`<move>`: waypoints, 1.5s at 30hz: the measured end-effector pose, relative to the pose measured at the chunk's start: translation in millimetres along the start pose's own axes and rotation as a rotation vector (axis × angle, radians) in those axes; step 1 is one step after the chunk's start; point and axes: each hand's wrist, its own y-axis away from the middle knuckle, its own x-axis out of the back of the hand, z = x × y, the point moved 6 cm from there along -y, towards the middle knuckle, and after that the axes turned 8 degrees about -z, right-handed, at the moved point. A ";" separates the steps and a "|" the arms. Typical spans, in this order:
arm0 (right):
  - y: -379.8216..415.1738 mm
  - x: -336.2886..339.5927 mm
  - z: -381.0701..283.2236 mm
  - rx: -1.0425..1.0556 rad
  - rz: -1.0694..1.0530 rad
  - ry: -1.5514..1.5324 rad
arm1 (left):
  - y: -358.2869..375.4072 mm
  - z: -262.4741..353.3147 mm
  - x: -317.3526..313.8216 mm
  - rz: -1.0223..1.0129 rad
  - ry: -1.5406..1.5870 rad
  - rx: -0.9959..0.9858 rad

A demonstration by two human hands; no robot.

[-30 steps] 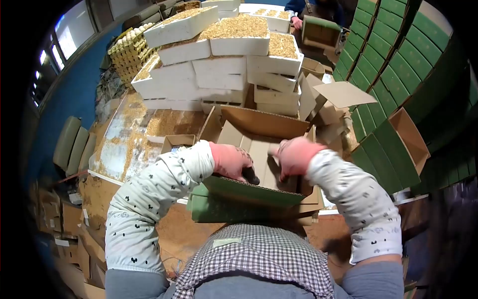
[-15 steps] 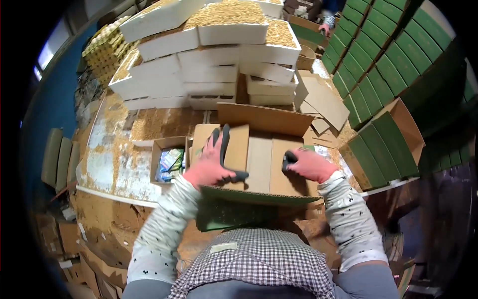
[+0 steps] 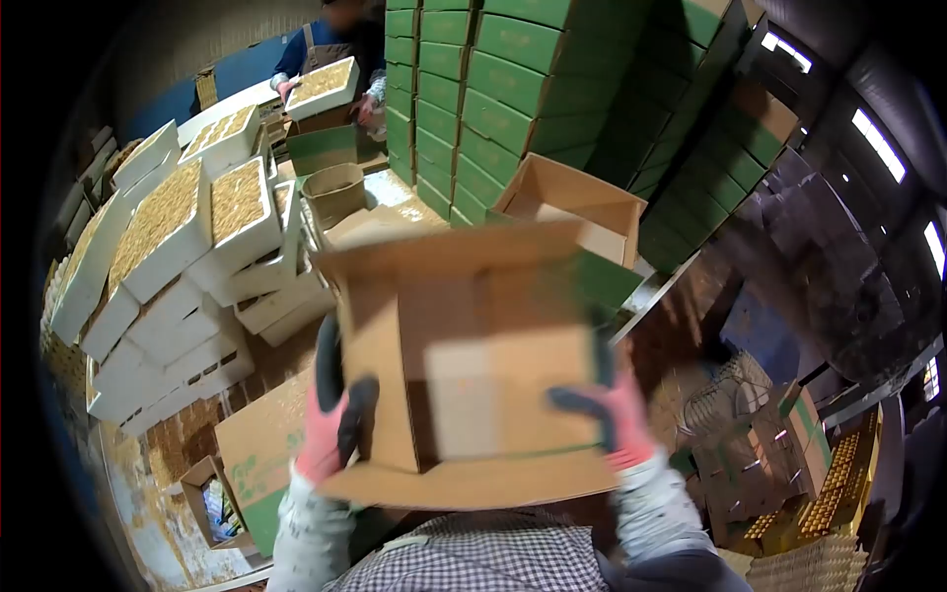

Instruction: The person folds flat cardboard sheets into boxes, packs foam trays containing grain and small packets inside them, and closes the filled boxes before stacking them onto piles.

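Note:
An open cardboard box (image 3: pixel 538 380), plain brown inside, is held up in front of my body between both hands, somewhat blurred. My left hand (image 3: pixel 333 419) grips its left side, with the dark-tipped thumb over the edge and the fingers along the outside. At the right wall, my right hand (image 3: pixel 621 414) has its thumb inside the box, and its fingers lie outside, partly hidden. Both hands wear pink gloves with dark fingertips. Inside the box, brown flaps and a paler strip show at the bottom.
White foam trays (image 3: pixel 163 232) of straw-coloured filling are stacked at left. Green boxes (image 3: pixel 508 89) rise behind, with an open box (image 3: pixel 582 202) before them. A small carton of packets (image 3: pixel 212 503) stands lower left. A co-worker (image 3: pixel 326 54) holds a white tray at the back.
The view has swung right. The box has come up off the table, and my hands have moved from inside it to its two sides. The co-worker is now more fully in view.

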 end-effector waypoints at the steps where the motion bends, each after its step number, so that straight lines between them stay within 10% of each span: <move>1: -4.2 45.1 -30.1 0.074 0.155 0.059 | -31.9 5.2 -28.7 -0.058 0.187 -0.090; 4: -38.1 135.9 -112.5 0.449 0.216 0.131 | -143.7 -30.1 -89.0 -0.169 0.201 -0.360; 8: -105.6 195.8 -130.8 0.622 0.254 0.012 | -224.6 -152.1 -128.3 -0.214 -0.191 0.158; 11: -152.7 209.7 -59.9 0.625 0.187 -0.064 | -222.6 -153.6 -139.4 -0.148 -0.207 0.151; 15: -172.0 183.3 -57.3 0.242 0.001 0.406 | -206.7 -178.6 -133.0 -0.057 0.092 -0.057; 16: -176.7 206.3 -59.5 0.448 0.220 1.209 | -203.7 -202.4 -125.5 -0.086 0.385 -0.073; 17: -154.5 155.8 -128.6 0.269 0.284 1.365 | -202.1 -229.0 -111.7 0.067 0.014 -0.033; 20: -183.1 155.4 -162.4 0.814 0.464 1.001 | -201.6 -184.2 -132.3 0.073 -0.195 0.059; 22: -230.2 137.2 -129.6 0.616 0.406 1.460 | -201.6 -173.5 -127.3 -0.024 -0.433 0.245; 24: -237.4 129.5 -122.5 0.390 0.271 1.274 | -190.4 -173.5 -98.1 -0.263 -0.634 0.242; 25: -223.9 130.8 -114.5 0.917 0.252 1.835 | -170.6 -178.3 -79.1 -0.413 -0.700 0.191; 26: -216.1 147.6 -120.4 0.958 0.147 1.735 | -139.5 -159.1 -42.9 -0.483 -0.839 0.324; 27: -206.2 183.3 -122.2 0.813 0.300 1.326 | -107.2 -129.8 2.1 -0.533 -0.966 0.474; 31: -73.6 120.5 -92.0 1.129 0.637 1.589 | 19.9 -124.5 191.8 -0.366 -1.600 1.009; 34: -57.4 46.9 -51.5 1.000 0.263 0.930 | 65.0 -159.7 261.0 -0.049 -1.546 0.699; 37: -39.4 -124.7 -40.9 0.953 -0.132 0.816 | 40.4 -38.9 227.0 0.214 -1.713 0.159; 42: -31.7 -296.6 -0.7 1.160 -0.640 1.717 | 42.5 96.2 157.3 -0.029 -1.760 0.013; 45: -53.8 -303.9 28.8 0.776 -1.041 1.700 | 80.0 107.6 136.9 0.099 -1.714 -0.176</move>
